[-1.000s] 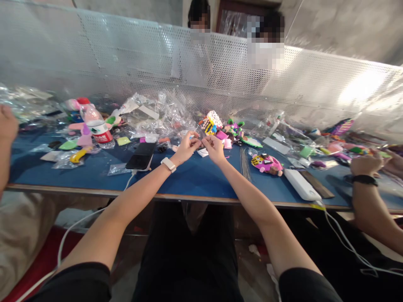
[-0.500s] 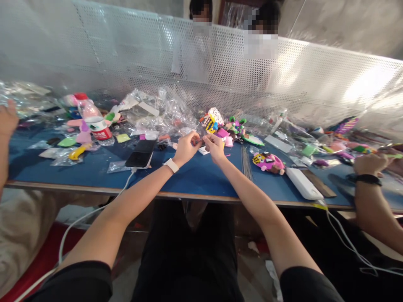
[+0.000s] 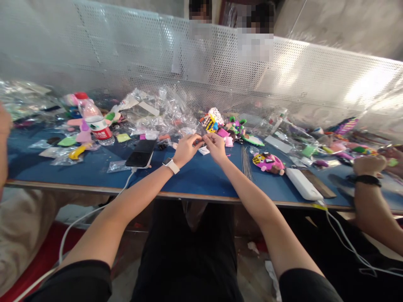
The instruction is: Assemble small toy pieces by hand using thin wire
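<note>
My left hand (image 3: pixel 188 149), with a white-banded watch (image 3: pixel 171 165) on its wrist, is closed with thumb and fingers pinched. Fingertip to fingertip with it, my right hand (image 3: pixel 215 147) pinches too. Whatever sits between them is too small to make out. A white piece (image 3: pixel 204 150) lies on the blue table (image 3: pixel 195 180) just below the fingertips. Right behind the hands are colourful clay figures (image 3: pixel 210 121) and a pink clay piece (image 3: pixel 229 141). Thin wires (image 3: pixel 246 163) lie in a bundle to the right of my right hand, beside a pink and yellow clay figure (image 3: pixel 268 162).
A phone (image 3: pixel 141 154) on a cable lies left of my hands. Farther left stand a water bottle (image 3: pixel 100 128) and clay lumps. Clear plastic bags (image 3: pixel 166 111) pile along a perforated metal screen (image 3: pixel 138 54). A white power bank (image 3: pixel 304 184) lies right, near a co-worker's hand (image 3: pixel 370 165).
My left hand has turned slightly and its fingertips have come closer to my right hand's. My right hand stays almost still. The hand at the far left edge has shifted outward.
</note>
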A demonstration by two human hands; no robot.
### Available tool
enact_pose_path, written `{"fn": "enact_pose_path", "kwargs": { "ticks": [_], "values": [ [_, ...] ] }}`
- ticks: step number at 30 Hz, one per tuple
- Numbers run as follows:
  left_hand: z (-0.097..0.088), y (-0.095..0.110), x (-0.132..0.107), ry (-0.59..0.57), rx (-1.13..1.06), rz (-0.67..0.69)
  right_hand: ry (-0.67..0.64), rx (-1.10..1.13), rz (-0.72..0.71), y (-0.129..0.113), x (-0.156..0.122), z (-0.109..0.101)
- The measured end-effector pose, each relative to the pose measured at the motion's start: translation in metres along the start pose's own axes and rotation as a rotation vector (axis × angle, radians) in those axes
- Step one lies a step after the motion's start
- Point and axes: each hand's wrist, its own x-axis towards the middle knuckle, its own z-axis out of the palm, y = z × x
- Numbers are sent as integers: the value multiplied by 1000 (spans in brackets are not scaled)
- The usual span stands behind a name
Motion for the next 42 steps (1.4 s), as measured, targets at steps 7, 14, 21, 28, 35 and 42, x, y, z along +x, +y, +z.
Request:
{"fn": "enact_pose_path", "kwargs": {
  "ticks": [7,14,21,28,35,42],
  "values": [
    [1,-3,1,18,56,35,-36,-45,-83,-11,1,-10],
    [0,2,2,65,-35,2,-32,-56,-107,-8,3,-8],
    [-3,0,10,-64,-618,-246,-69,-113,-141,-12,-1,-8],
    [4,-8,12,-86,-1002,-559,-153,-102,-140,-17,-5,-3],
    [3,-12,13,-275,-1188,-810,-113,-162,-100,-17,-5,-1],
    [4,-10,6,52,-520,-354,19,-43,19,1,-1,4]
  ]
}}
